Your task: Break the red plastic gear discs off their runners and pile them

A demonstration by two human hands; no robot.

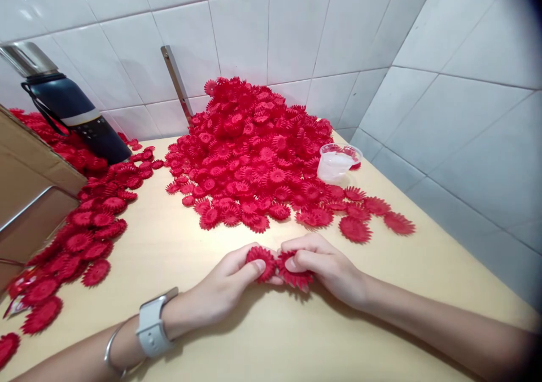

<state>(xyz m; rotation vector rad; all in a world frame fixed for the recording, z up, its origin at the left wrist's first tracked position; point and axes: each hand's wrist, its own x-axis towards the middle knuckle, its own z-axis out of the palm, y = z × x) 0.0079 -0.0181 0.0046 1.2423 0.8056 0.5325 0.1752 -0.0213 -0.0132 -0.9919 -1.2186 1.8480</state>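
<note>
My left hand (pixel 231 280) pinches a red fabric flower (pixel 261 256) with a fringed edge, the thumb lying across its face. Close beside it, my right hand (pixel 332 269) grips a second red flower (pixel 296 277) between thumb and fingers. The two flowers meet at their edges or nearly so, just above the table; whether anything joins them I cannot make out. My other fingers are partly hidden behind the flowers. Beyond my hands rises a large heap of similar red flowers (pixel 254 156).
A clear plastic cup (pixel 336 165) stands at the heap's right side. More red flowers (pixel 93 224) spread along the left, near a cardboard box (pixel 34 184) and a dark blue thermos (pixel 80 105). A metal strip (pixel 176 83) leans on the tiled wall (pixel 292 26) behind the pale table (pixel 339 337).
</note>
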